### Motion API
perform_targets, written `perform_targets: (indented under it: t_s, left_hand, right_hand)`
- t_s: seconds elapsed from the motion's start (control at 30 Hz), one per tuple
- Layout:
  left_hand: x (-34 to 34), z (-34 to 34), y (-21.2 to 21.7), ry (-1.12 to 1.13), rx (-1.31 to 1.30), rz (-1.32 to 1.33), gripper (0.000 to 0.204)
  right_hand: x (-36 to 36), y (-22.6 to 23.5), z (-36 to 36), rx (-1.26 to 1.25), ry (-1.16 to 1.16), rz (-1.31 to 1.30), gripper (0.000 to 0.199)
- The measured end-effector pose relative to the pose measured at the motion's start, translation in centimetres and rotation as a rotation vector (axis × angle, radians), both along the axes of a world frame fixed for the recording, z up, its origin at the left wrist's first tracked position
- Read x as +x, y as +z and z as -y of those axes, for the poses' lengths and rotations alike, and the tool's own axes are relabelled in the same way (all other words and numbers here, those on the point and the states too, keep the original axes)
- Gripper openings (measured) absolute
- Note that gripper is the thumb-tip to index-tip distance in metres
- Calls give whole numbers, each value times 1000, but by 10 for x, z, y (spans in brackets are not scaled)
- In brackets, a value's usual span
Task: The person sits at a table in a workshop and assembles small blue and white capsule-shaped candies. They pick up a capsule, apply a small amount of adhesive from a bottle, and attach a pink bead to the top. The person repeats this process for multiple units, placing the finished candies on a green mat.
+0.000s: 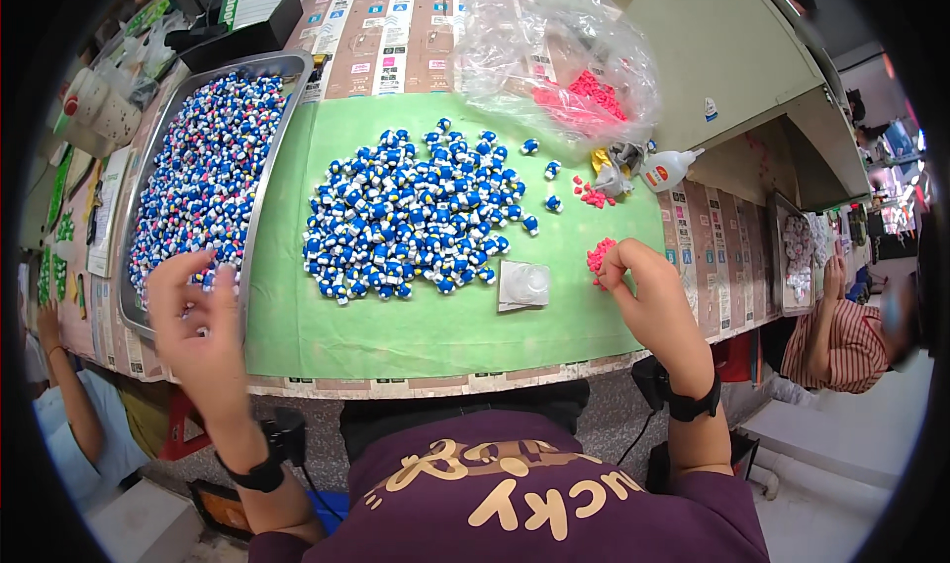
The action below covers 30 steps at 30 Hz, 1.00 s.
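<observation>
My left hand (pixel 196 324) hovers over the near end of a long metal tray (pixel 265 177) that is heaped with small blue, white and pink figurines (pixel 203 172); its fingers are apart and seem empty. My right hand (pixel 643 291) is pinched at a small heap of pink pieces (pixel 598 256) on the green mat (pixel 435 326). Between my hands lies a wide pile of blue and white figurines (pixel 416 212). A small clear plastic dish (pixel 523 284) sits just below that pile.
A clear plastic bag (pixel 554 53) with more pink pieces lies at the back. Beside it are a white glue bottle (pixel 668 169) and a few loose pink pieces (pixel 592 195). Other people sit at the far left (pixel 69 415) and far right (pixel 841 340).
</observation>
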<state>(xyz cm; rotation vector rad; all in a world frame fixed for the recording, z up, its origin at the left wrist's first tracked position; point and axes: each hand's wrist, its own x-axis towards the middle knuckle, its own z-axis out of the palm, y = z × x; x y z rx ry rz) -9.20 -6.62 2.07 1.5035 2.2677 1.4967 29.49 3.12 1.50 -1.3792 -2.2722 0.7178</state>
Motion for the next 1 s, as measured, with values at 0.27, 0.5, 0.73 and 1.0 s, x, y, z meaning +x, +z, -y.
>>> perform_targets:
  t_s: [0.27,0.5,0.73,1.0]
  left_hand:
    - [87,-38,-10,-724,-175,-59,20]
    - [103,-40,-18,-763,-356,-270,19]
    - [105,-34,-28,-802,-350,-328,19]
    - [104,-23,-26,-829,-381,-321,21]
  right_hand:
    - [-4,-4,7,136,49,160,15]
    - [-11,-8,10,108,93,128,17]
    - [-13,-10,10,108,106,102,18]
    - [-14,-7,10,116,97,43,19]
